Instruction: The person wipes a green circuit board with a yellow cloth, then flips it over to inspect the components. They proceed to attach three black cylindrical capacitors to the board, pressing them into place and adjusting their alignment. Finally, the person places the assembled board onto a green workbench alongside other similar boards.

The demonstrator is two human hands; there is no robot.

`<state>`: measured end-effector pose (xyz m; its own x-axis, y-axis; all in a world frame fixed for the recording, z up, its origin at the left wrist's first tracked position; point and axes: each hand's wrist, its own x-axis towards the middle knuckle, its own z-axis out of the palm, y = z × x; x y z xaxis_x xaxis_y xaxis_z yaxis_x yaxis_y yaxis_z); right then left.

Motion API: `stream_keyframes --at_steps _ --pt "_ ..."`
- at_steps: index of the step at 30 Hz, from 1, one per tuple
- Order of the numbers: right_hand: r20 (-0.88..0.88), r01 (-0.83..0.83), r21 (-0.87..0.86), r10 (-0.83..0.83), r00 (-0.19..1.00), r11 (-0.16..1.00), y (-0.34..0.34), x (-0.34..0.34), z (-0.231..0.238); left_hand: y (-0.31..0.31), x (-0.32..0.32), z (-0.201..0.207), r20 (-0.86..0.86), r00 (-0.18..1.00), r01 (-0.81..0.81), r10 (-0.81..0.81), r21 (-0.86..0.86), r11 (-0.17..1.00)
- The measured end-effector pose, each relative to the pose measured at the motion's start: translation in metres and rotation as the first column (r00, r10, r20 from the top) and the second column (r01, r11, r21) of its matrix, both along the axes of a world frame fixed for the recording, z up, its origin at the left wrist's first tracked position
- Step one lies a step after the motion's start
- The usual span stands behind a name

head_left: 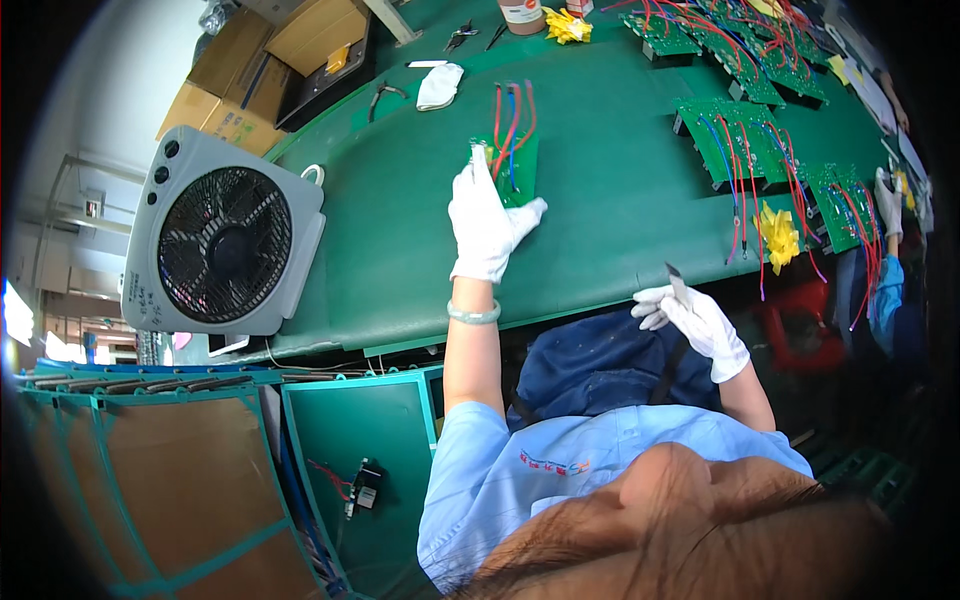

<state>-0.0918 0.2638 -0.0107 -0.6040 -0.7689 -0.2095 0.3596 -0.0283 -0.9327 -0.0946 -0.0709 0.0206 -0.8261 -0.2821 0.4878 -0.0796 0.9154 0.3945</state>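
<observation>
1. Left hand (pixel 487 225), white-gloved: fingers closed on the near left part of a green board, thumb spread toward its near edge.
2. Board (pixel 521 172), one: in the left hand, over the middle of the worktop (pixel 390 230); whether lifted or resting, cannot tell.
3. Leads (pixel 515 115), red and blue: rising from the board and reaching past its far edge.
4. Bracelet (pixel 473 315), pale green: around the left wrist.
5. Right hand (pixel 706 328), white-gloved: near the worktop's front edge, well apart from the board; fingers closed around a small tool.
6. Tool (pixel 679 287), dark, flat, pointed: upright in the right hand; exact kind unclear.
7. Wired boards (pixel 735 140), several: grouped along the worktop's right side, red and blue wires trailing.
8. Yellow bundle (pixel 777 237), crumpled: beside the nearer wired boards.
9. Fan (pixel 228 245), grey, box-shaped: at the worktop's left end.
10. Pliers (pixel 386 98), dark-handled: beyond the fan, near a white cloth-like item (pixel 439 87).
11. Bottle (pixel 523 16), brown with pale label: far edge, partly cut off.
12. Co-worker's gloved hand (pixel 888 205): far right, beside the wired boards.
</observation>
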Motion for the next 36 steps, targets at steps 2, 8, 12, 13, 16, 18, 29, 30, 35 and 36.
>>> stream_keyframes --at_steps 2,8,12,13,16,18,29,30,35,36 --pt "-0.032 0.052 -0.029 -0.052 0.998 0.998 -0.002 -0.004 -0.003 0.011 0.011 0.003 0.007 0.997 0.082 -0.082 0.021 0.996" --pt "-0.055 0.106 -0.047 -0.108 0.993 0.993 -0.008 -0.003 0.002 0.028 0.061 0.01 0.035 0.956 0.287 -0.292 0.117 0.951" --pt "-0.032 0.112 -0.043 -0.113 0.993 0.993 -0.008 -0.002 -0.003 0.023 0.089 0.015 0.053 0.94 0.318 -0.338 0.231 0.92" --pt "-0.037 0.115 -0.036 -0.116 0.992 0.993 -0.007 -0.001 -0.003 0.023 0.095 0.014 0.02 0.956 0.275 -0.291 0.274 0.921" --pt "-0.046 0.127 -0.03 -0.128 0.991 0.991 -0.007 0.0 -0.007 0.024 0.109 0.012 -0.055 0.993 0.119 -0.106 0.486 0.866" --pt "-0.028 0.126 -0.044 -0.128 0.991 0.991 -0.008 0.0 -0.012 0.032 0.114 0.01 -0.129 0.992 0.065 0.009 0.554 0.83" --pt "-0.038 0.181 0.012 -0.181 0.983 0.983 -0.01 -0.003 -0.007 0.034 0.119 -0.009 -0.035 0.999 0.002 0.01 0.33 0.944" --pt "-0.04 0.188 0.019 -0.188 0.981 0.982 -0.01 -0.002 -0.007 0.033 0.118 -0.011 -0.032 0.999 0.025 -0.016 0.314 0.949" --pt "-0.051 0.171 0.034 -0.17 0.984 0.985 -0.01 0.001 -0.008 0.039 0.116 -0.012 -0.052 0.998 -0.001 0.021 0.368 0.93" --pt "-0.05 0.169 0.034 -0.167 0.985 0.985 -0.01 0.001 -0.009 0.041 0.116 -0.012 -0.072 0.997 -0.005 0.034 0.366 0.931"
